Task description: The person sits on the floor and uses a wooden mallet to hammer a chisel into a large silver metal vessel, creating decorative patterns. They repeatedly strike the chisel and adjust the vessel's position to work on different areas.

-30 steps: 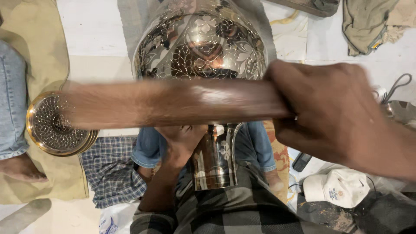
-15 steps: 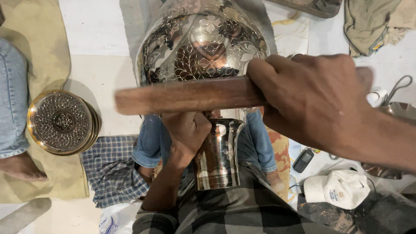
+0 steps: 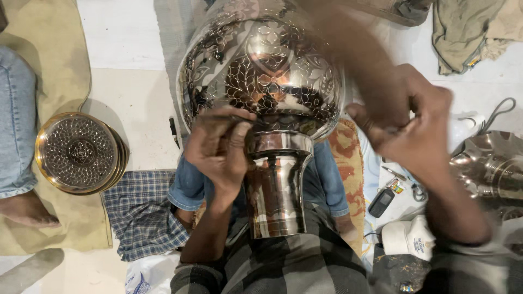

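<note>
Since 0.5 s ago, the wooden stick has swung up, blurred, in the right hand [image 3: 414,125], whose fingers are closed on it. Left hand [image 3: 220,147] pinches a thin tool against the engraved metal vase [image 3: 261,76], which lies across the lap; a round engraved dish [image 3: 79,152] sits far left.

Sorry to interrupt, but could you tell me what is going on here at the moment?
A person sits on the floor with a large engraved metal vase lying across their lap, its base toward them. The left hand rests at the vase's neck, fingers pinched on what looks like a thin tool against the metal. The right hand is raised beside the vase and blurred. A round engraved brass plate lies to the left, near another person's bare foot.
</note>
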A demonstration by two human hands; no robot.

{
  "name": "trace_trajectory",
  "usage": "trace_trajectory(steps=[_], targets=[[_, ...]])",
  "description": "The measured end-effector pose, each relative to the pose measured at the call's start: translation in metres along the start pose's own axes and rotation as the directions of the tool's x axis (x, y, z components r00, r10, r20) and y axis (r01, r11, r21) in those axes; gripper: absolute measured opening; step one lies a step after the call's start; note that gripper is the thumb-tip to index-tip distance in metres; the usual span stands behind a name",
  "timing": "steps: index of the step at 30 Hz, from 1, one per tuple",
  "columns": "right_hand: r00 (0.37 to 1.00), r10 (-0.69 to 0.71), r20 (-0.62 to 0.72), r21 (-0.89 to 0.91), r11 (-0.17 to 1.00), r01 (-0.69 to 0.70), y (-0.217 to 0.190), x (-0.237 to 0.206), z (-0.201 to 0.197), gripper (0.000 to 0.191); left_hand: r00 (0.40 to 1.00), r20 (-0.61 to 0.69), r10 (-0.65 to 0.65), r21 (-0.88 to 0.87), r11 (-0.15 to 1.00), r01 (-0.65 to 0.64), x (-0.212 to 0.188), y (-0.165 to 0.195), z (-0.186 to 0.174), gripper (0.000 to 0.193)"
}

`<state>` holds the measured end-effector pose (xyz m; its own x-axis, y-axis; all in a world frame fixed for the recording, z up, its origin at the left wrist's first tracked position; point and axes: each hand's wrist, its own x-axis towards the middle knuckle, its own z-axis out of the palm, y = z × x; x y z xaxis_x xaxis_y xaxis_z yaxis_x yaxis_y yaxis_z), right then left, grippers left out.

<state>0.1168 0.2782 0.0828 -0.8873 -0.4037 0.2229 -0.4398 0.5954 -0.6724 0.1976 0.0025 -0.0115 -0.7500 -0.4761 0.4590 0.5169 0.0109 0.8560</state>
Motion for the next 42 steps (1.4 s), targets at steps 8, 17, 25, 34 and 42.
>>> trace_trajectory(steps=[8, 17, 25, 34, 42], targets=[[0.574, 0.785, 0.234, 0.825, 0.151, -0.544, 0.125, -0.118, 0.14, 0.029, 0.992, 0.073, -0.105, 0.086, 0.991, 0.098, 0.014, 0.02, 0.004, 0.027], [0.943, 0.332, 0.017, 0.246, 0.913, -0.326, 0.026, -0.058, 0.055, 0.037, 0.993, 0.116, 0.023, 0.271, 0.961, -0.054, 0.01, 0.025, 0.001, 0.031], [0.877, -0.02, 0.48, -0.346, 0.914, 0.21, -0.109, 0.041, -0.02, 0.034, 0.993, 0.058, 0.102, 0.344, 0.932, -0.116, 0.0, 0.011, 0.0, 0.038], [0.732, 0.074, 0.677, -0.623, 0.587, 0.517, -0.149, 0.065, -0.015, 0.037, 0.994, 0.063, 0.085, 0.426, 0.899, -0.104, -0.004, 0.008, -0.002, 0.033], [0.711, 0.27, 0.649, -0.725, 0.504, 0.471, -0.149, 0.064, -0.015, 0.031, 0.996, 0.081, 0.048, 0.458, 0.885, -0.08, -0.005, 0.012, -0.002, 0.022]])
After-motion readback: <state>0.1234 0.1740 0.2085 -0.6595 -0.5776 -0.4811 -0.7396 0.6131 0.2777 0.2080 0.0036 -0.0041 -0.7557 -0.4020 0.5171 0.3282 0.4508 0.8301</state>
